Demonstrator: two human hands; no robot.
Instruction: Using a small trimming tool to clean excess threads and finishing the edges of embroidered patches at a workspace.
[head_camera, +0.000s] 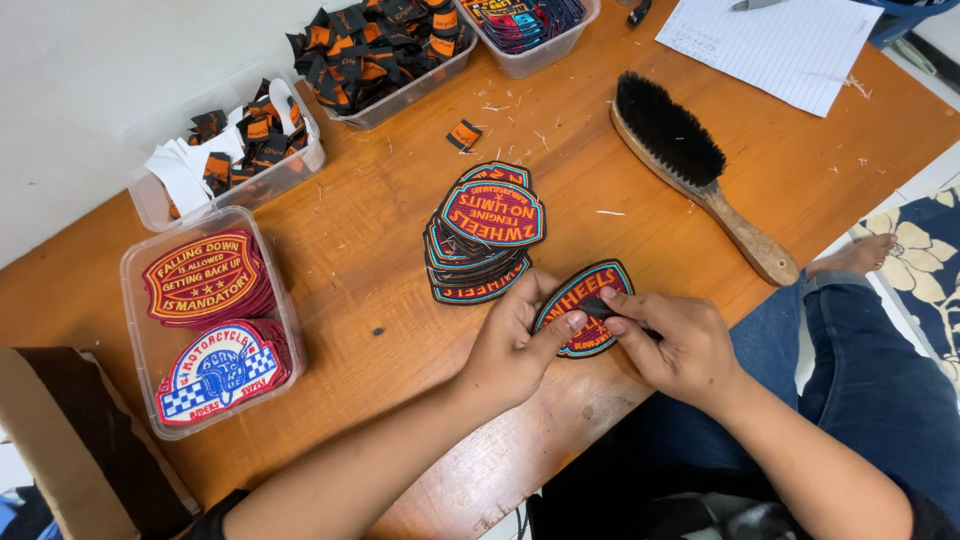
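My left hand (515, 340) holds a shield-shaped embroidered patch (578, 290), red with a blue border, at the near edge of the wooden table (380, 220). My right hand (680, 340) pinches a small dark tool or tag (598, 307) against the patch's right side. Just beyond my hands lies a stack of matching patches (485, 235).
A clear tray (135, 350) at the left holds red and checkered patches. Three clear tubs at the back hold black-and-orange tags (380, 45), mixed tags (235, 140) and dark labels (525, 25). A wooden brush (690, 165) and lined paper (775, 40) lie at the right.
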